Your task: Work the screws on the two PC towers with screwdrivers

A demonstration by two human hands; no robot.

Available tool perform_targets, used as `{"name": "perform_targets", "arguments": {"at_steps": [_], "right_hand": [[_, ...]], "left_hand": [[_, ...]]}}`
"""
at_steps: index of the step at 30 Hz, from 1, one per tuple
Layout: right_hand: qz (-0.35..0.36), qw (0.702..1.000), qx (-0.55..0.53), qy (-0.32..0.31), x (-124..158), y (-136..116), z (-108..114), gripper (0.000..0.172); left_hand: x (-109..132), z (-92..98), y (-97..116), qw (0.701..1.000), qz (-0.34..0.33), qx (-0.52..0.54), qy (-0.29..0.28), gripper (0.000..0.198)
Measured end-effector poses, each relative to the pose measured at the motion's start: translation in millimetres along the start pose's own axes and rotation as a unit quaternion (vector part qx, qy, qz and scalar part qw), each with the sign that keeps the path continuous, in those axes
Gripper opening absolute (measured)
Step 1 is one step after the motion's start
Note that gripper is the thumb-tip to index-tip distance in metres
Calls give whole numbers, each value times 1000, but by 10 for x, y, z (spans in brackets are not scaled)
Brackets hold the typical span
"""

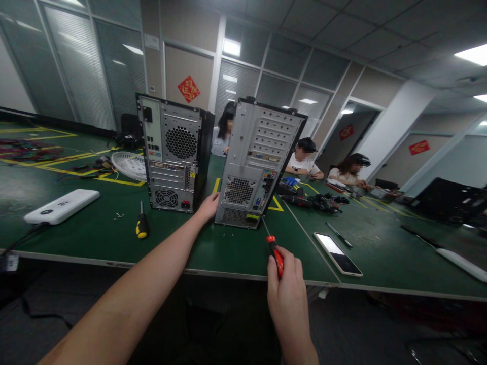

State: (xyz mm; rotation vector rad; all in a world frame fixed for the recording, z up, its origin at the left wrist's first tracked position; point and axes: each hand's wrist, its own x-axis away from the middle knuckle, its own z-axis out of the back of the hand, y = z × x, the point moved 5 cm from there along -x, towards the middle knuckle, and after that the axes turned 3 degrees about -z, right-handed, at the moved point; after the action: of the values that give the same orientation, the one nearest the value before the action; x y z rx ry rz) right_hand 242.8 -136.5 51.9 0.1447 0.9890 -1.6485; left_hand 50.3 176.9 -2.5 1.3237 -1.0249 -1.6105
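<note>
A grey computer tower [249,162] stands upright on the green table, its back panel with ports and vents facing me. My left hand [209,208] lies against its lower left side, the fingers stretched along the case and partly hidden by it. In my right hand [289,279] is a red and black screwdriver [274,251]. Its thin shaft points up toward the lower right corner of the back panel; whether the tip touches a screw there I cannot tell. A second computer tower [177,152] stands just left of my left hand.
A yellow and black screwdriver [142,225] and several small screws [119,216] lie left. Farther left is a white power bank [62,205] with a cable. A phone [337,253] and a pen [339,234] lie right. Behind are black cables [329,203] and several seated people.
</note>
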Motion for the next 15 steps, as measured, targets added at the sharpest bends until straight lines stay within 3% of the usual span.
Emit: {"name": "perform_targets", "arguments": {"at_steps": [15], "right_hand": [[-38, 999, -21, -24, -5, 40, -5, 47]], "left_hand": [[3, -8, 16, 1000, -10, -1, 0, 60]]}}
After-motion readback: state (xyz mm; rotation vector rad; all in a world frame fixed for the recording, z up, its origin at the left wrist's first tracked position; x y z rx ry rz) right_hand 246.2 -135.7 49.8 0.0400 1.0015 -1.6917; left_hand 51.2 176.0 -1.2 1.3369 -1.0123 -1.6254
